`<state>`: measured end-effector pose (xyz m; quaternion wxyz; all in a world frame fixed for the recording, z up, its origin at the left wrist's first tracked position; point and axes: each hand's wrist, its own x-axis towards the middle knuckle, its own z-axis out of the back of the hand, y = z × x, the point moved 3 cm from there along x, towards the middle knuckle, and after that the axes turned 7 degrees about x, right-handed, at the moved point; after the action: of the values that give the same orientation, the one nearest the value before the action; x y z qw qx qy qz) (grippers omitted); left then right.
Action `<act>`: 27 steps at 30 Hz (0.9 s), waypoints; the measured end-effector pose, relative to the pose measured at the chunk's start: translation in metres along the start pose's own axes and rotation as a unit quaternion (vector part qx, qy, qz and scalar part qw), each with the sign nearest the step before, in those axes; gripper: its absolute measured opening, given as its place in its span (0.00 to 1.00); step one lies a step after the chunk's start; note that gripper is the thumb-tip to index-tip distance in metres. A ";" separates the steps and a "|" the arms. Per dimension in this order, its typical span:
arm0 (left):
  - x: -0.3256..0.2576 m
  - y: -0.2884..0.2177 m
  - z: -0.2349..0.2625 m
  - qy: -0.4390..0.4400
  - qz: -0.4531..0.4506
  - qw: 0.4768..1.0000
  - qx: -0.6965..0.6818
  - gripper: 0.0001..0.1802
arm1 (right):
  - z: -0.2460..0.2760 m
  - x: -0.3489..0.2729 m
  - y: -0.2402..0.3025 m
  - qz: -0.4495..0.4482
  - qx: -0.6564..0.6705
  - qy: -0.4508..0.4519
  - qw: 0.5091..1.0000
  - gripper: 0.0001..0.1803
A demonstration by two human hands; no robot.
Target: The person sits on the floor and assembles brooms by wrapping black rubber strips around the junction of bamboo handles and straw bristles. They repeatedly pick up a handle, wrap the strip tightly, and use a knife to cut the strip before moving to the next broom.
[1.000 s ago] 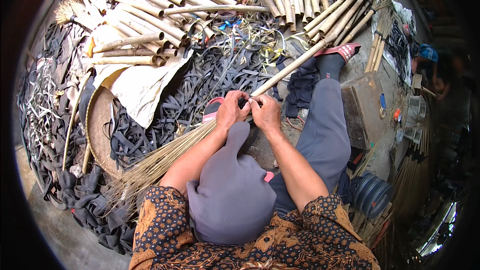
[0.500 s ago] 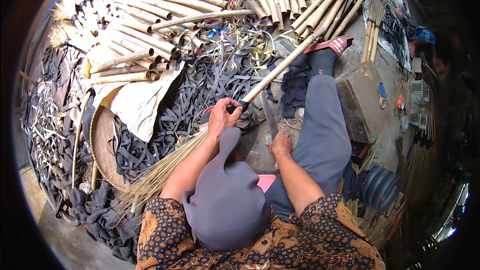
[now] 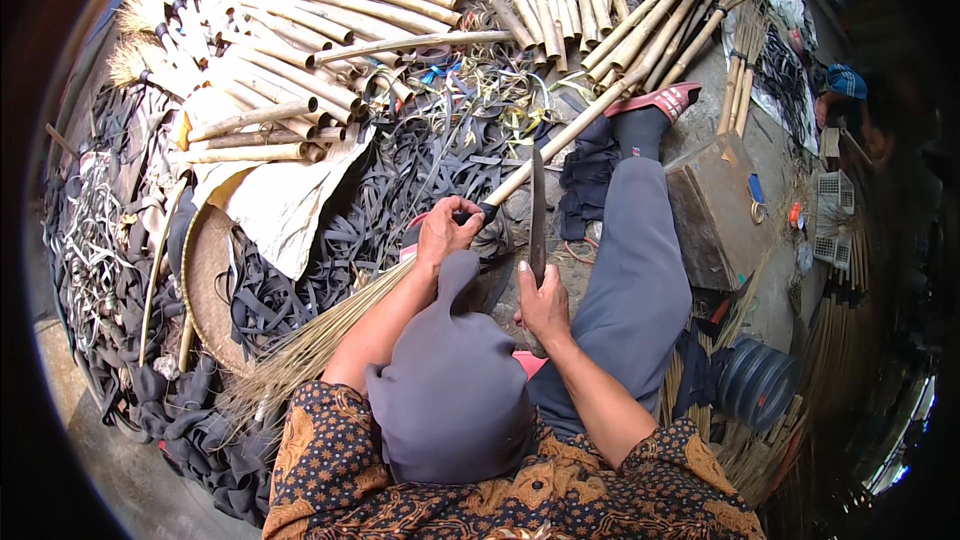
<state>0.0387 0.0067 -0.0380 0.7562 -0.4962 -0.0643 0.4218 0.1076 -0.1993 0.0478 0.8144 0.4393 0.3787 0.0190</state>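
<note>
**Blade raised over a half-made broom**

Cluttered workshop floor (image 3: 760, 155), with bamboo poles (image 3: 300, 30) heaped at the far left and black strips (image 3: 300, 270) strewn around. At centre, the left hand (image 3: 445, 230) is closed around the broom (image 3: 520, 165) where its bamboo handle meets the bristles. Just right of it, the right hand (image 3: 545, 305) grips a long knife (image 3: 537, 215), blade pointing away. A glancing stroke could slide toward the left fingers, which sit close to the blade.

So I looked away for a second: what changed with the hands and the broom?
The right hand left the broom binding, dropped toward the lap, and now holds a long dark knife blade-up. The left hand stayed gripping the broom at its black binding; the broom lies as before.
</note>
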 end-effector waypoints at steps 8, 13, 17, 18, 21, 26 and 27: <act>0.001 0.000 0.000 0.012 0.014 1.000 -0.013 0.14 | -0.017 0.008 0.008 0.030 -0.188 0.085 0.978 0.34; 0.000 -0.003 0.004 -0.003 -0.011 1.000 -0.015 0.13 | -0.015 0.006 0.006 0.099 -0.150 0.031 0.983 0.35; -0.003 -0.004 0.003 0.006 -0.016 1.000 -0.019 0.14 | -0.014 0.013 0.008 0.003 -0.216 0.085 0.973 0.34; -0.004 -0.005 0.003 -0.006 -0.019 0.999 -0.029 0.15 | -0.013 0.016 0.014 0.037 -0.194 0.081 0.977 0.33; -0.012 -0.014 0.005 -0.088 -0.073 0.988 0.101 0.33 | -0.006 0.009 0.022 0.038 -0.183 0.058 0.981 0.32; -0.006 -0.015 0.000 0.114 0.054 0.960 0.252 0.38 | -0.010 -0.002 0.036 0.155 -0.065 0.000 0.986 0.29; -0.005 -0.016 0.001 0.136 0.060 0.957 0.249 0.36 | -0.012 -0.001 0.036 0.152 -0.103 -0.009 0.983 0.30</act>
<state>0.0444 0.0014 -0.0234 0.8307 -0.3476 0.1761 0.3976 0.1101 -0.1691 0.0700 0.8464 0.4053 0.2965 0.1774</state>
